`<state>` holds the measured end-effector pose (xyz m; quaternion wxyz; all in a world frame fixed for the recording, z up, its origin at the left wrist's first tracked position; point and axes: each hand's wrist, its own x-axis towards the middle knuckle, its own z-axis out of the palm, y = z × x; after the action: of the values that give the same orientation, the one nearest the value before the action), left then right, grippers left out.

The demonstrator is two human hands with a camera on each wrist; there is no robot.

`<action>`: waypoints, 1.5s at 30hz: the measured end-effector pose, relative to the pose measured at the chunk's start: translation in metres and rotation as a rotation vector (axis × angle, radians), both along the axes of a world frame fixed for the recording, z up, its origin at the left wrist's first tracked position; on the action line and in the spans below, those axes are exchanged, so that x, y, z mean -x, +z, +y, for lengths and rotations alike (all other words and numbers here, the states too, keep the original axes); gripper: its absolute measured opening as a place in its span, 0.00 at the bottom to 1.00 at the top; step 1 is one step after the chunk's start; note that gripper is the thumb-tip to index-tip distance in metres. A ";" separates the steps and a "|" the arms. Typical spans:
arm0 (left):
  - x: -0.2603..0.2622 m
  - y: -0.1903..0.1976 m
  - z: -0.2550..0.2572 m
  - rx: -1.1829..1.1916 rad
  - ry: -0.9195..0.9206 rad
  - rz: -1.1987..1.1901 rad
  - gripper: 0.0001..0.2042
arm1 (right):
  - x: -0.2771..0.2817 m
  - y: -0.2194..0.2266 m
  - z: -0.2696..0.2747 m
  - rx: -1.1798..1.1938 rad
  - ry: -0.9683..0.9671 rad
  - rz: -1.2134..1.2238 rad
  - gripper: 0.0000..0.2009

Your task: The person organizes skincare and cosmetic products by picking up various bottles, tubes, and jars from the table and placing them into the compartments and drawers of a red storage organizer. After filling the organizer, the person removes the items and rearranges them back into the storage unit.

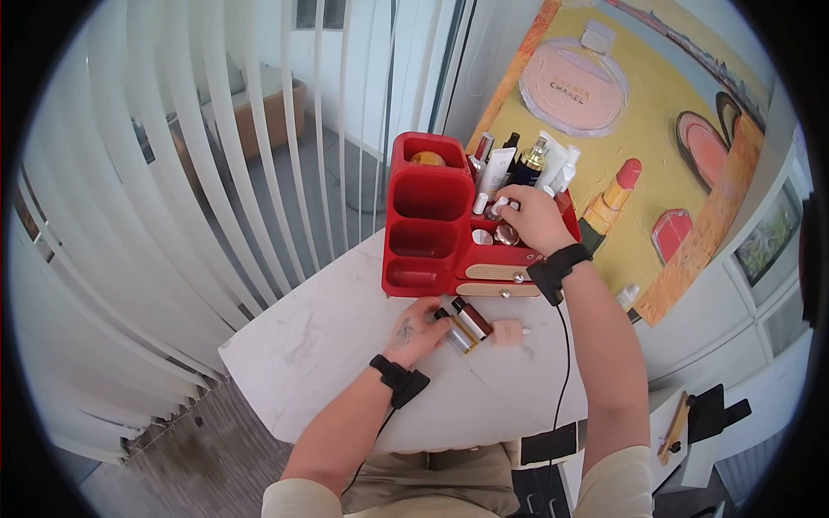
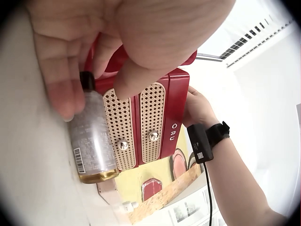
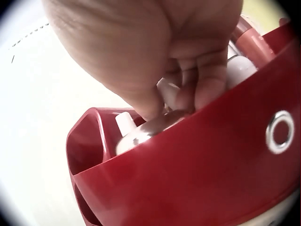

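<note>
Head view: the white table point(image 1: 302, 371) bears the red organizer point(image 1: 462, 250); your left hand point(image 1: 414, 335), half-curled, grips the clear bottle point(image 1: 460, 336) just in front; your right hand point(image 1: 540, 217), nearly closed, pinches a small white item point(image 3: 168, 93) inside the organizer.

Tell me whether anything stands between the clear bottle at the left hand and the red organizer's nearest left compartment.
Yes: the red organizer's front wall, so the clear bottle probably needs lifting over it. The left hand is at its black cap. The brown bottle lies beside it, not between.
</note>
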<state>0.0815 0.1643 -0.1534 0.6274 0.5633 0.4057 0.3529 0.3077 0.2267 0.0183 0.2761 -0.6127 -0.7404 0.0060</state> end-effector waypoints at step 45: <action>-0.018 0.109 -0.010 -0.894 0.229 0.271 0.15 | 0.002 -0.131 -0.199 0.236 0.016 0.160 0.19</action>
<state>0.0995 0.1543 -0.0445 0.2222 0.7704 0.3520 0.4830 0.3057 0.0275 -0.1124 0.2602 -0.6325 -0.7152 0.1441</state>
